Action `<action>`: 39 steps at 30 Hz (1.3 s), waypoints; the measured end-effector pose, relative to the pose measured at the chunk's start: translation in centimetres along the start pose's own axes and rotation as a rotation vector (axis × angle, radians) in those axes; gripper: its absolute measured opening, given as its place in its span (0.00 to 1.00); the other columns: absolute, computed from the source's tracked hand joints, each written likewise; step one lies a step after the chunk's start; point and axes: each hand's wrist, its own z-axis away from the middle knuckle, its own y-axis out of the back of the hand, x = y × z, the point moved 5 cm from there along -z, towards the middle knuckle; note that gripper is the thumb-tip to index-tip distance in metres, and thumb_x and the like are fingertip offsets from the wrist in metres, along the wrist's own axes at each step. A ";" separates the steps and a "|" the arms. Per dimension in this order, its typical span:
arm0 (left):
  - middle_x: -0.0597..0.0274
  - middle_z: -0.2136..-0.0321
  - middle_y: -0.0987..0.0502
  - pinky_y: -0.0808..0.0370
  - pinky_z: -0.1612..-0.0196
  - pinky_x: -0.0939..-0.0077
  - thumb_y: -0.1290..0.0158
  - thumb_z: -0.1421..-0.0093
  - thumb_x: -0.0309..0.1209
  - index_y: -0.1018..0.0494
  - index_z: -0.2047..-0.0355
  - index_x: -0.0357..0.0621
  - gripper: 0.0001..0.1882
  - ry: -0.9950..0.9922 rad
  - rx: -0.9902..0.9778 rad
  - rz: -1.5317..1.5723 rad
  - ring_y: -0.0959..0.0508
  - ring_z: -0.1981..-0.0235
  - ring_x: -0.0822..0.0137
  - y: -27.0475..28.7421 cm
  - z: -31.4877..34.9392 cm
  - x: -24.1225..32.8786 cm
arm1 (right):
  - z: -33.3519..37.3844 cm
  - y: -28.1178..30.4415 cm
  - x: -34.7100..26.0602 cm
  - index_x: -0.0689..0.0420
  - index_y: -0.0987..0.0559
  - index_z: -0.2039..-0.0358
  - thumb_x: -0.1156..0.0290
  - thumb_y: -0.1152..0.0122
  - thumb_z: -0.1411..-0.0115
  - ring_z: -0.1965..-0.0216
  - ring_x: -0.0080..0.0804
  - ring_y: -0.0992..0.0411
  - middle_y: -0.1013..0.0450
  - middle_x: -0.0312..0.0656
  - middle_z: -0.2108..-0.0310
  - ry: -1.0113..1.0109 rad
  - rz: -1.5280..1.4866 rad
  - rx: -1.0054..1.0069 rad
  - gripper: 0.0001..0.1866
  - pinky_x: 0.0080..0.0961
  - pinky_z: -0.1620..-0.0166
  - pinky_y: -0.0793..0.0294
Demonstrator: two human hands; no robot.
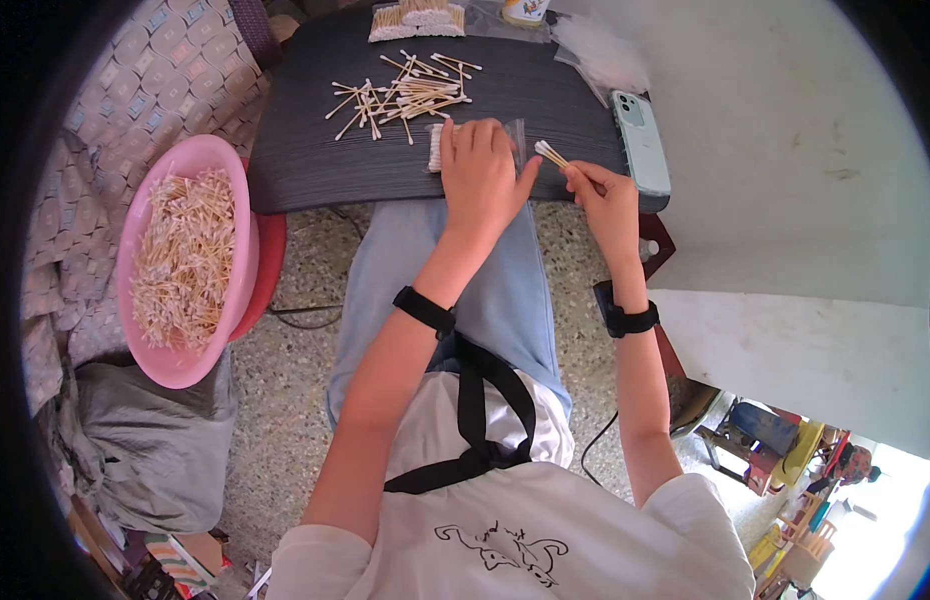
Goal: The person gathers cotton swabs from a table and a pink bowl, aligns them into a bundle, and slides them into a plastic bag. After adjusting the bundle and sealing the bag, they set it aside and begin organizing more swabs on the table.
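Observation:
Near the front edge of the dark table, my left hand lies over a small clear plastic bag of cotton swabs, its fingers bent down onto it and its thumb out to the side. The bag's open-looking clear end shows beyond my fingers; much of the bag is hidden under the hand. Just right of it, my right hand pinches a few cotton swabs, their white tips pointing toward the bag. Farther off on the table lies a loose heap of cotton swabs.
Packed bundles of swabs stand at the table's far edge. A phone and clear plastic bags lie at the right, by a wall. To the left, a pink basin full of swabs rests on a red stool.

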 end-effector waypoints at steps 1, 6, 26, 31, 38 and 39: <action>0.58 0.62 0.28 0.42 0.42 0.54 0.38 0.54 0.38 0.28 0.73 0.41 0.15 0.005 0.011 0.012 0.31 0.55 0.57 -0.2 -0.1 0.0 | 0.1 0.0 0.1 0.63 0.19 0.64 0.71 0.40 0.44 0.82 0.17 0.34 0.28 0.37 0.82 0.003 -0.007 -0.003 0.09 0.18 0.77 0.36; 0.58 0.61 0.27 0.41 0.42 0.56 0.40 0.54 0.34 0.29 0.76 0.43 0.11 0.018 0.038 0.023 0.30 0.54 0.57 -0.9 0.1 -0.6 | 0.3 -0.2 -0.1 0.62 0.19 0.64 0.71 0.39 0.44 0.82 0.17 0.35 0.27 0.37 0.82 0.015 -0.014 0.003 0.09 0.18 0.77 0.36; 0.52 0.60 0.25 0.41 0.42 0.53 0.50 0.42 0.27 0.35 0.68 0.42 0.05 -0.110 -0.011 0.283 0.27 0.51 0.54 0.6 1.8 -0.8 | 1.1 -1.9 -1.0 0.63 0.19 0.68 0.71 0.40 0.46 0.83 0.18 0.33 0.28 0.40 0.85 -0.032 0.041 -0.094 0.09 0.20 0.77 0.36; 0.52 0.56 0.26 0.42 0.40 0.53 0.52 0.40 0.26 0.34 0.62 0.41 0.06 -0.146 -0.084 0.297 0.29 0.49 0.52 0.9 2.1 -0.7 | 0.9 -2.1 -1.1 0.63 0.19 0.70 0.71 0.40 0.47 0.83 0.28 0.29 0.27 0.46 0.84 -0.024 0.153 -0.153 0.08 0.23 0.76 0.34; 0.55 0.52 0.27 0.47 0.38 0.50 0.48 0.42 0.31 0.32 0.59 0.42 0.12 -0.044 -0.022 0.309 0.32 0.44 0.55 2.9 2.2 -3.1 | 1.6 -2.3 -2.4 0.65 0.19 0.70 0.72 0.41 0.47 0.82 0.31 0.27 0.27 0.48 0.83 0.082 0.229 -0.069 0.09 0.25 0.76 0.32; 0.55 0.52 0.27 0.47 0.38 0.50 0.48 0.42 0.31 0.32 0.59 0.42 0.12 -0.043 -0.023 0.306 0.32 0.44 0.55 2.9 2.2 -3.3 | 1.6 -2.5 -2.4 0.65 0.20 0.70 0.72 0.41 0.47 0.82 0.30 0.27 0.26 0.48 0.83 0.034 0.178 -0.084 0.09 0.24 0.75 0.32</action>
